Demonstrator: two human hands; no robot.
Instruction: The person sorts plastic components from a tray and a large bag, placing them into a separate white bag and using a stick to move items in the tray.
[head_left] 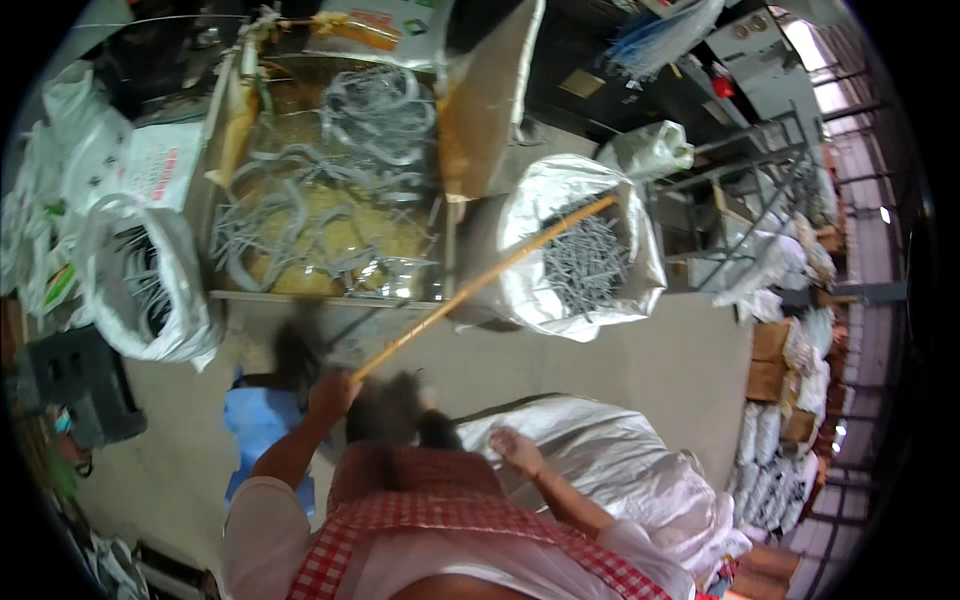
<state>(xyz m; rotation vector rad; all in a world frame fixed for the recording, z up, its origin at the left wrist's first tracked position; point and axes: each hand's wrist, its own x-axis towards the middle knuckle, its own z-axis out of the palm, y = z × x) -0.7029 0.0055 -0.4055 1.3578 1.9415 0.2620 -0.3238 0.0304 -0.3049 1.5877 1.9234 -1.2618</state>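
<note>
Wooden stick (470, 289), its near end gripped in our left hand (332, 397).
Our right hand (517, 452), toward four o'clock, looks empty, fingers loosely curled. We judge the stick light and stiff; holding nearer its middle would steady the far end, at two o'clock over the white sack (522, 200).
</note>
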